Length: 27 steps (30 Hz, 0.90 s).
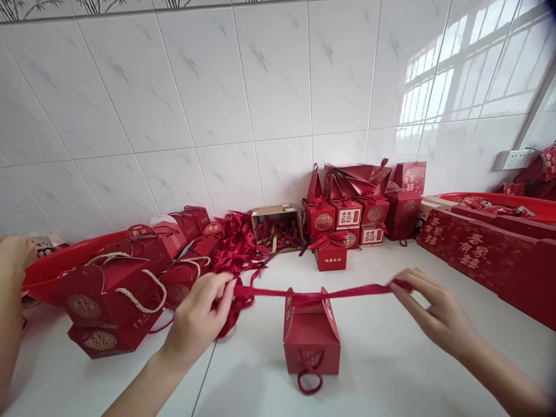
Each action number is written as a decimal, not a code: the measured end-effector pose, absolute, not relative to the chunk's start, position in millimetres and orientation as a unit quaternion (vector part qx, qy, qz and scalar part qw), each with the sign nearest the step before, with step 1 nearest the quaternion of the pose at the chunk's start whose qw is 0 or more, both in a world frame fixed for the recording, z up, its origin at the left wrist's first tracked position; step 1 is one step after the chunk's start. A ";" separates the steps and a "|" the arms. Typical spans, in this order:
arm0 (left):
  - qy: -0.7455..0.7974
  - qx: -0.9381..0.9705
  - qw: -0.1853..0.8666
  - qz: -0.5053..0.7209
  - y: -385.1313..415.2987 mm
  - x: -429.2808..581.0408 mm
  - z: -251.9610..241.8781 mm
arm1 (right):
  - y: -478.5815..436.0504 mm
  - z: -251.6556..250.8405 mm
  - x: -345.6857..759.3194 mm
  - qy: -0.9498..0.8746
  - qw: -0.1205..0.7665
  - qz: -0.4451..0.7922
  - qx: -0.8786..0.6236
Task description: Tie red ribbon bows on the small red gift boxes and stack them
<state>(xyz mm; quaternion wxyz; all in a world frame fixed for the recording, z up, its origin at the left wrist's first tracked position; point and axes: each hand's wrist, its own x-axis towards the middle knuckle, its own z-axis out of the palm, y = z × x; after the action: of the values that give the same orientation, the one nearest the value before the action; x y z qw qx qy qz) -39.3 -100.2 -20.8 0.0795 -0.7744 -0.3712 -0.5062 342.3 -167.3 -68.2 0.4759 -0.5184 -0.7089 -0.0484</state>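
Observation:
A small red gift box with a cord loop handle stands on the white counter in front of me. A dark red ribbon runs taut across its top. My left hand pinches the ribbon's left end, left of the box. My right hand pinches the right end, out to the box's right. Both hands hover a little above the counter.
A pile of red gift bags with rope handles lies at left on a red tray. Loose ribbons and a cardboard box sit by the tiled wall. Finished tied boxes are stacked behind. Long red boxes line the right. Another person's arm is at the far left.

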 end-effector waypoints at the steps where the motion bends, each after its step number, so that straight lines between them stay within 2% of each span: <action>1: -0.374 -0.781 0.084 -0.492 -100.7 -52.8 -30.6 | -172.4 -80.0 353.6 -0.698 0.443 -0.025 -0.562; 4: -0.387 -0.814 0.088 -0.425 -105.0 -82.8 -59.3 | -180.4 -114.3 377.0 -0.655 0.387 0.047 -0.648; 8: -0.402 -0.845 0.062 -0.348 -111.5 -93.2 -84.6 | -179.9 -136.8 389.1 -0.647 0.351 0.128 -0.665; 11: -0.407 -0.848 0.028 -0.339 -113.2 -84.2 -85.4 | -176.7 -133.1 393.7 -0.622 0.398 0.142 -0.659; 14: -0.421 -0.822 -0.006 -0.383 -111.4 -62.8 -72.7 | -172.6 -116.1 387.8 -0.561 0.465 0.117 -0.675; 17: -0.434 -0.777 -0.151 -0.431 -110.0 -27.4 -58.2 | -167.8 -92.9 359.7 -0.611 0.482 0.140 -0.612; 19: -0.429 -0.714 -0.301 -0.464 -110.6 -0.2 -53.6 | -164.0 -79.8 331.5 -0.680 0.456 0.200 -0.538; 21: -0.420 -0.671 -0.388 -0.472 -111.4 23.7 -53.9 | -159.7 -71.6 303.4 -0.716 0.442 0.243 -0.483; 27: -0.425 -0.655 -0.448 -0.435 -110.5 50.7 -63.4 | -148.5 -69.0 262.9 -0.794 0.363 0.258 -0.413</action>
<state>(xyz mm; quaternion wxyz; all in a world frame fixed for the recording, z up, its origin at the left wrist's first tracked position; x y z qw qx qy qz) 50.7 -110.5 -63.4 -0.4479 -0.6553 -0.4252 -0.4350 262.9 -148.5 -69.0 0.3628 -0.4129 -0.7945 0.2583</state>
